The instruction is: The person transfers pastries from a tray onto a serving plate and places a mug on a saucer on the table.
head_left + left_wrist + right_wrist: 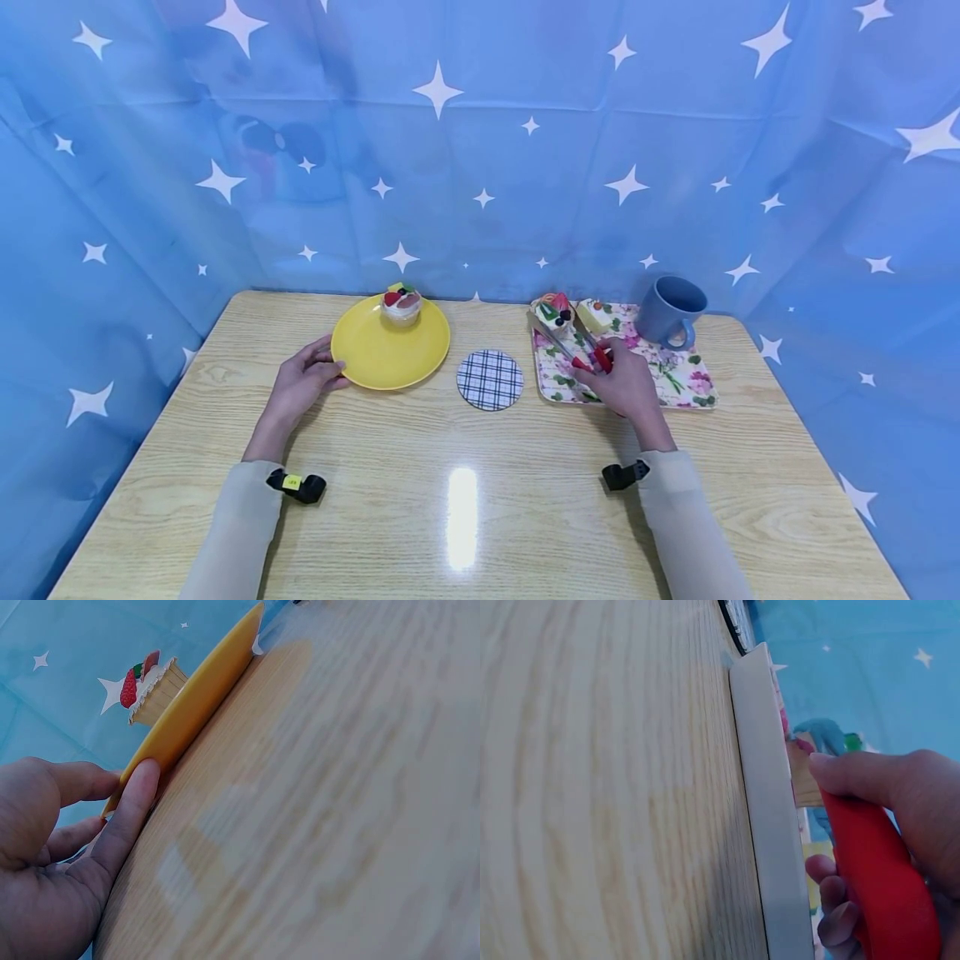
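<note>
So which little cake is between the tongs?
The cupcake on the tray; the pale piece lies outside the tongs, the other cupcake on the yellow plate.

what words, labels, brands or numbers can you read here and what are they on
None can be read for certain.
Yellow label on the black device at the left wrist: small dark marks, too small and blurred to read.
Yellow plate, tongs, mug, checked coaster, floral tray: no lettering I can make out.
Curtain: white stars, no readable words.
</note>
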`<state>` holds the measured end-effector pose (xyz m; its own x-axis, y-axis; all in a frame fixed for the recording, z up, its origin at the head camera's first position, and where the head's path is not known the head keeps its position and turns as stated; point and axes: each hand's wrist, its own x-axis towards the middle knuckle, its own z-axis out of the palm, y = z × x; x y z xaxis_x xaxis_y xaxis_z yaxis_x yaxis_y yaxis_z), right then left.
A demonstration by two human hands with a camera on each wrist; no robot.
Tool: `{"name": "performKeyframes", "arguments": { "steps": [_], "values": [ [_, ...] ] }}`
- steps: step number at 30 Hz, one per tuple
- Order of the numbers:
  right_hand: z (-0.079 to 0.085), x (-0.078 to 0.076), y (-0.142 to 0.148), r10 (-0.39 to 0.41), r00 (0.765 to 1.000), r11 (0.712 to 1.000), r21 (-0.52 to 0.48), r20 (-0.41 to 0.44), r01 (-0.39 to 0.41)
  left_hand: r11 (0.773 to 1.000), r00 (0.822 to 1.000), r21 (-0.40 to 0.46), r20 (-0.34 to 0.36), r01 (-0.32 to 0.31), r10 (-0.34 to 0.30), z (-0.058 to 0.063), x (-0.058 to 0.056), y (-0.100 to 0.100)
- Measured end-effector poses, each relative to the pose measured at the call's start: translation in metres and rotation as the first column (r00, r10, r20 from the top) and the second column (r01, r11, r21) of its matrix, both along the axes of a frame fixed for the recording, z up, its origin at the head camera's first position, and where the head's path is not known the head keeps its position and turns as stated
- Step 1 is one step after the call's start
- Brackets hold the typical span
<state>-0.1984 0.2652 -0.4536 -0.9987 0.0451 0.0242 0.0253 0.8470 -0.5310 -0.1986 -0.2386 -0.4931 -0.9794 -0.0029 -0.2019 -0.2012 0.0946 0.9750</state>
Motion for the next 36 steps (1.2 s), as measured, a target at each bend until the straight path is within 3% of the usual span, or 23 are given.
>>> {"name": "performKeyframes", "arguments": {
  "steps": [17, 36],
  "values": [
    [-0.0037, -0.0008, 0.0016, -0.013, 1.000, 1.000, -0.005, 0.008, 0.013, 1.000, 1.000, 0.007, 0.010, 0.006, -0.006, -0.0021, 0.0000, -0.0001],
    [0.0027, 0.0024, 0.0002, 0.019, 0.998, 1.000, -0.009, -0.066, -0.020, 1.000, 1.000, -0.004, 0.013, 0.004, -0.004, -0.0026, -0.0012, -0.0005]
  ]
}}
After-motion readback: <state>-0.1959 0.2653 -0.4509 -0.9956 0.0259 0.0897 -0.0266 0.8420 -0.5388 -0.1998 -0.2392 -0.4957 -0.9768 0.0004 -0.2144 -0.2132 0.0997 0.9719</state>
